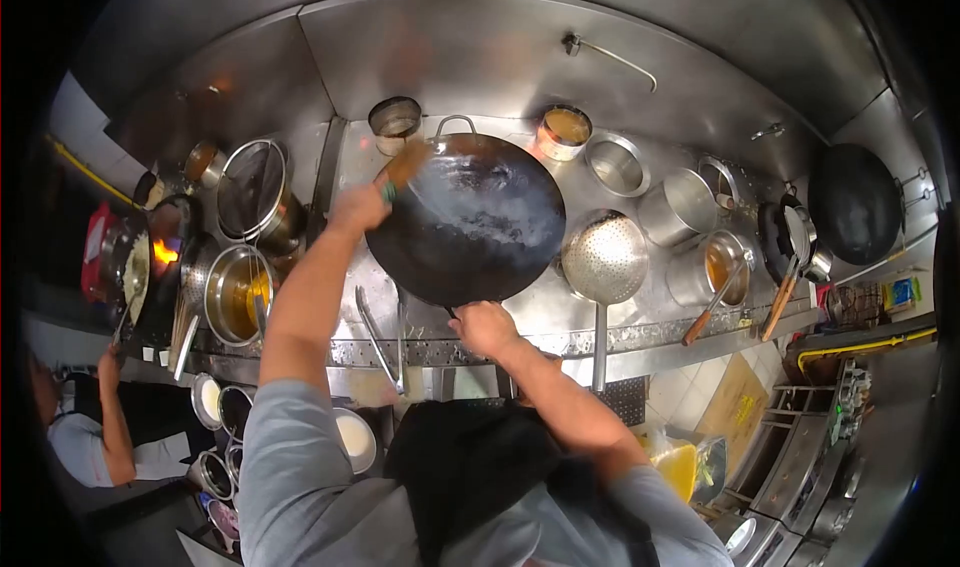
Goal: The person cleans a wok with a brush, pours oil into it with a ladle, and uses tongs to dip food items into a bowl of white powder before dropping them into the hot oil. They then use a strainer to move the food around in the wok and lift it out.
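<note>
A large black wok [440, 257] sits in front of me, with water and whitish steam or foam across its far half. My left hand [360, 209] is closed around a brown brush [405, 165] with a green band, held at the wok's left rim; its tip is blurred. At the near rim my right hand [485, 327] grips the wok's short handle, most of which the fingers hide. Right of the wok lies a perforated strainer ladle [604, 257], its handle pointing toward me. Metal tongs [375, 337] rest on the counter below my left forearm.
Metal pots [680, 207] and a container of brown liquid [565, 127] stand to the right and behind. On the left are a pot of yellow oil [238, 292], a burner flame [164, 252] and a co-worker's hand [108, 365] at another wok. A faucet [615, 57] juts from the back wall.
</note>
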`<state>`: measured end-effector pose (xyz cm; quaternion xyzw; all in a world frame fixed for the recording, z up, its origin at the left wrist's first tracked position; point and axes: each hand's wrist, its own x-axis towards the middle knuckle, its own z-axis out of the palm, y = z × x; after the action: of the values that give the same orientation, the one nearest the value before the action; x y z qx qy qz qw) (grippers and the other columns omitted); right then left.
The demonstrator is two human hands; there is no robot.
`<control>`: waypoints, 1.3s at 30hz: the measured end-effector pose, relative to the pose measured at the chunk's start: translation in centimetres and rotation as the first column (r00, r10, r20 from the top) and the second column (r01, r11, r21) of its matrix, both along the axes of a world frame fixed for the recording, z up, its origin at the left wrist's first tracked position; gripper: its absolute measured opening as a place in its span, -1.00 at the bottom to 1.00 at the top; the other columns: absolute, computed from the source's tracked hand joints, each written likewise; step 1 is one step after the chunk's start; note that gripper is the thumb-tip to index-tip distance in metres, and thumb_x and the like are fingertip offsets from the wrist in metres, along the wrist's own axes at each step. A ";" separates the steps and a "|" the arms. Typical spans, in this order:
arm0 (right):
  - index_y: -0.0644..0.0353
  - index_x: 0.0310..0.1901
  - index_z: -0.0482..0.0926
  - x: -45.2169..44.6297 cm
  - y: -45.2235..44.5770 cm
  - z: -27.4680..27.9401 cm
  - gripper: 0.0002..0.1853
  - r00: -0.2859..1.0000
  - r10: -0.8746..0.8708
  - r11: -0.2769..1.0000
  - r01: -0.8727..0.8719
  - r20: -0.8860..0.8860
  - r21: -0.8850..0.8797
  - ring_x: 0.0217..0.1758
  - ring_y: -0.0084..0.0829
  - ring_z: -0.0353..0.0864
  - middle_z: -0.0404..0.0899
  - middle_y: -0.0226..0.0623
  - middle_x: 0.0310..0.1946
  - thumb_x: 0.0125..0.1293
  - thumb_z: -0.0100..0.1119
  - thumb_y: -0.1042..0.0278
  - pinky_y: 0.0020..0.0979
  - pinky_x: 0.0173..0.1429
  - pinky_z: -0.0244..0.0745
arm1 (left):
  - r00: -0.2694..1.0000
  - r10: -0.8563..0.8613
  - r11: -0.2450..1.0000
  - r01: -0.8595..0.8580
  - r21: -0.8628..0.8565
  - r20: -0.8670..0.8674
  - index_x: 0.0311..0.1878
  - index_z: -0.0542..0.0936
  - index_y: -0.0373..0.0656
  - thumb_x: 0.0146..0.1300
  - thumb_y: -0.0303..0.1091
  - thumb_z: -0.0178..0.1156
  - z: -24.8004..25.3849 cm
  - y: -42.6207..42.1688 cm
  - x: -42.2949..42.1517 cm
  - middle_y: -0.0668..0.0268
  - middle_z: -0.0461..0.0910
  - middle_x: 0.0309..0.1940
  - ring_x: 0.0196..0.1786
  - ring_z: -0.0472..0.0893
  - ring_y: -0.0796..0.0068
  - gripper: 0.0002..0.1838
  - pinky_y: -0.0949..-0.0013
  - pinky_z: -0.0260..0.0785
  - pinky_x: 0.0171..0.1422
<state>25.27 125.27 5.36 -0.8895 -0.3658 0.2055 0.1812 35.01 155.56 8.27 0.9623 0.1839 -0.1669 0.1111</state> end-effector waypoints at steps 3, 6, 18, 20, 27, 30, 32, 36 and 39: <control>0.23 -0.31 0.64 -1.3 -0.4 -1.8 -0.77 0.995 -0.026 0.989 0.012 0.095 0.146 -0.15 -0.08 0.66 0.67 -0.07 -0.32 0.29 0.14 0.23 -0.10 0.03 0.49 | 0.945 0.146 0.989 -0.143 -0.032 0.293 0.45 0.28 0.18 0.20 0.03 0.25 1.3 -1.2 1.0 0.02 0.62 0.05 0.10 0.60 0.01 -0.26 0.08 0.45 0.18; 0.21 -0.34 0.62 -1.2 -0.7 -2.5 -0.81 0.978 -0.084 0.953 0.023 0.192 0.302 -0.16 -0.09 0.63 0.64 -0.12 -0.33 0.27 0.14 0.26 -0.12 0.02 0.45 | 0.899 0.337 0.901 -0.222 -0.372 0.280 0.49 0.20 0.27 0.17 0.01 0.27 -7.3 -4.6 3.2 0.02 0.55 0.16 0.16 0.56 -0.02 -0.19 0.07 0.40 0.24; 0.18 -0.36 0.56 -1.2 -1.7 -1.4 -0.92 0.962 -0.099 0.984 0.056 0.254 0.172 -0.18 -0.12 0.61 0.61 -0.16 -0.35 0.20 0.18 0.38 -0.12 0.03 0.37 | 0.980 0.026 0.999 -0.019 -0.039 0.200 0.48 0.22 0.27 0.15 -0.04 0.32 -0.5 -1.1 0.3 0.04 0.63 0.02 0.10 0.61 0.04 -0.19 0.06 0.45 0.17; 0.20 -0.34 0.54 -1.5 -2.1 -2.3 -0.92 0.957 -0.117 0.975 0.059 0.267 0.215 -0.19 -0.09 0.59 0.60 -0.15 -0.36 0.21 0.17 0.40 -0.09 0.03 0.37 | 0.956 0.067 0.996 -0.047 -0.076 0.287 0.48 0.21 0.29 0.16 -0.02 0.31 -1.7 -1.6 1.4 0.03 0.62 0.03 0.09 0.61 0.02 -0.19 0.05 0.45 0.16; 0.20 -0.32 0.55 -1.3 -2.0 -2.7 -0.91 0.961 -0.107 0.965 0.039 0.254 0.261 -0.18 -0.08 0.59 0.60 -0.13 -0.35 0.21 0.18 0.38 -0.10 0.03 0.38 | 0.974 0.018 0.830 0.111 -0.546 0.225 0.43 0.31 0.29 0.10 0.01 0.37 -10.9 -16.6 -1.2 0.03 0.57 0.13 0.15 0.58 -0.01 -0.21 0.10 0.40 0.25; 0.19 -0.33 0.57 -0.7 -1.9 -2.2 -0.91 0.960 -0.102 0.971 0.040 0.260 0.235 -0.20 -0.11 0.61 0.61 -0.15 -0.36 0.19 0.19 0.38 -0.12 0.02 0.40 | 0.930 -0.257 0.818 0.355 -0.453 0.264 0.41 0.36 0.29 0.08 -0.01 0.40 -7.1 -13.2 -2.6 0.06 0.62 0.05 0.08 0.62 0.04 -0.22 0.14 0.44 0.16; 0.18 -0.33 0.57 -1.2 -2.1 -1.9 -0.91 0.962 -0.094 0.974 0.035 0.257 0.225 -0.21 -0.11 0.62 0.62 -0.17 -0.38 0.19 0.20 0.37 -0.13 0.01 0.41 | 0.954 -0.298 0.953 0.300 -0.047 0.029 0.37 0.41 0.26 0.10 0.00 0.37 -4.8 -7.3 -1.5 0.13 0.67 -0.03 -0.02 0.66 0.11 -0.28 0.13 0.49 0.04; 0.18 -0.30 0.59 -1.0 -1.8 -1.9 -0.90 0.962 -0.096 0.978 0.043 0.255 0.206 -0.22 -0.11 0.63 0.64 -0.16 -0.37 0.20 0.20 0.37 -0.13 0.01 0.43 | 0.914 0.121 0.991 -0.088 -0.102 0.388 0.47 0.22 0.31 0.19 -0.02 0.29 -1.6 -1.9 0.9 0.05 0.66 -0.03 0.00 0.65 -0.01 -0.23 0.02 0.48 0.12; 0.16 -0.25 0.60 -1.3 -1.9 -2.1 -0.88 0.961 -0.115 0.964 0.046 0.251 0.263 -0.21 -0.14 0.64 0.65 -0.18 -0.36 0.19 0.21 0.37 -0.15 0.01 0.43 | 0.869 0.304 0.939 -0.205 -0.275 0.390 0.49 0.15 0.37 0.20 0.01 0.28 -4.5 -5.3 1.3 0.05 0.63 0.04 0.08 0.61 -0.03 -0.19 0.03 0.45 0.16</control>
<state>23.96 123.33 3.31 -0.8924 -0.3734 0.0287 0.2517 36.33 150.29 3.77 0.9234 0.2609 0.0442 0.2779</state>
